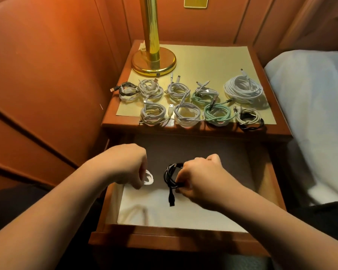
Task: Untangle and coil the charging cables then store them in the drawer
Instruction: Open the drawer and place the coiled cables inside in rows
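Cables: black coil [172,177] grasped by right hand [201,178], white coil [147,177] grasped by left hand [125,164], both low inside open drawer [164,233]. Nine more coils [187,102] on worktop [199,61] near lamp [153,61].

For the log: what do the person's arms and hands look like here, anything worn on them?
Both forearms are bare up to the frame edge, with no sleeves in view. The left hand and the right hand wear no gloves, and no watch, bracelet or ring shows on the sides facing the camera. Fingertips are largely hidden, so nails cannot be judged.
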`<act>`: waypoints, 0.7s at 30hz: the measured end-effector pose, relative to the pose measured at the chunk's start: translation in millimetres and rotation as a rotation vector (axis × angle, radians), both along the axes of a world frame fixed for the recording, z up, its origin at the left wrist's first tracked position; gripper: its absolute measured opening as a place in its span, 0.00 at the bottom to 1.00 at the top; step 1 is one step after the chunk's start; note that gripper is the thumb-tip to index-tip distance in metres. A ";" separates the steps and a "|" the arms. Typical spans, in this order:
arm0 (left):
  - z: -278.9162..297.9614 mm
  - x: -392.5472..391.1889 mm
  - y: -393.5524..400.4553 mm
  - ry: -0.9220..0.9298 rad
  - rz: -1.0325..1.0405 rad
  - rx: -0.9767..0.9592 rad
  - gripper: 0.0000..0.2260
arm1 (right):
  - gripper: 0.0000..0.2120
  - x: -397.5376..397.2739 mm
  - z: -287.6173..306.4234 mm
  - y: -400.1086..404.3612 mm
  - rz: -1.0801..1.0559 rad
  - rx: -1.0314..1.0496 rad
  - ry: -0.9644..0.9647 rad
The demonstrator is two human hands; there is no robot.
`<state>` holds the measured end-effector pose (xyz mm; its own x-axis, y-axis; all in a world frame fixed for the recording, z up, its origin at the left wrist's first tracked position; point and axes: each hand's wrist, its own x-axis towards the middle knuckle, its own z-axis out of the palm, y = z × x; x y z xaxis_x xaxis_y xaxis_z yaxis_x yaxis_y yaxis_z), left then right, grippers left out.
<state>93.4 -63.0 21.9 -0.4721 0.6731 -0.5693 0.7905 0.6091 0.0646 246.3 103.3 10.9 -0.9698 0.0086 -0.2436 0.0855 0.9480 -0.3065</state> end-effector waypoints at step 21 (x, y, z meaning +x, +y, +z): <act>-85.5 -21.2 47.8 -0.102 -0.120 -0.414 0.12 | 0.12 -23.3 -92.5 -10.2 0.145 -0.072 -0.206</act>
